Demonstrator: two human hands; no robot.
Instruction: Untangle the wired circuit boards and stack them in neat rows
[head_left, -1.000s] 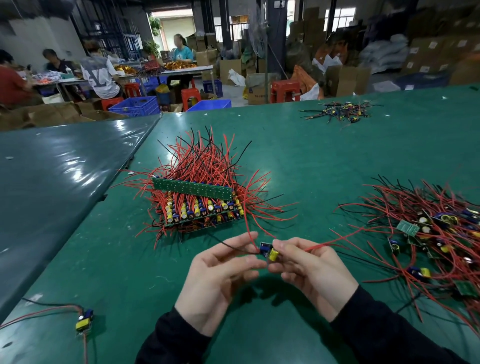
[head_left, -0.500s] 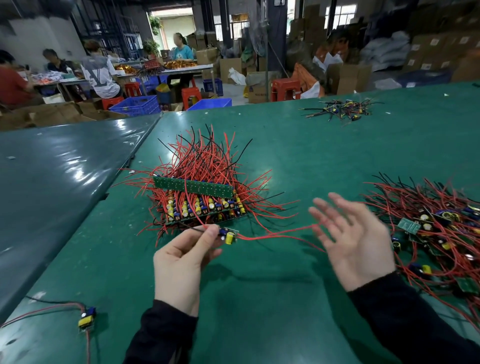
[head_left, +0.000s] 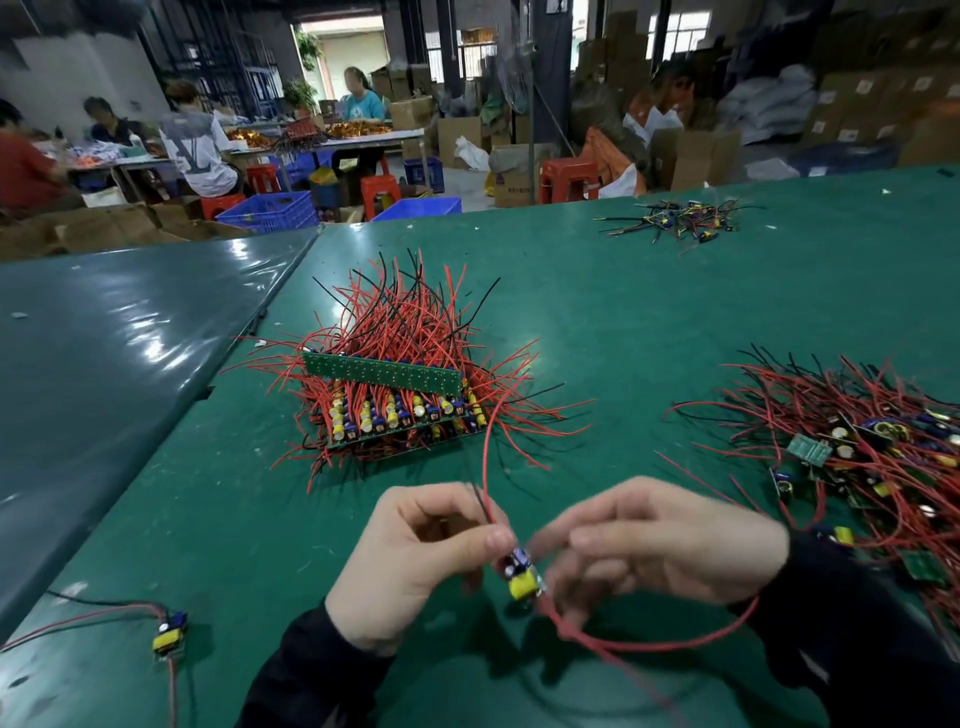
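Note:
My left hand (head_left: 415, 551) pinches a small circuit board (head_left: 522, 574) with a yellow and a blue part, low over the green table (head_left: 623, 322). Its red wires (head_left: 649, 644) loop up and round to the right. My right hand (head_left: 670, 540) is at the board's right side, fingers curled and blurred; I cannot tell its grip. Behind the hands stands the neat stack of boards (head_left: 400, 400) with red and black wires fanning out. A tangled pile of wired boards (head_left: 862, 457) lies at the right.
One loose wired board (head_left: 169, 634) lies at the front left. A small heap of wires and parts (head_left: 675, 221) sits at the far right of the table. A darker table (head_left: 104, 353) adjoins on the left. People work at benches beyond.
My left hand has drawn the board back from the stack toward me. My right hand, spread open in the air before, has come in to the board.

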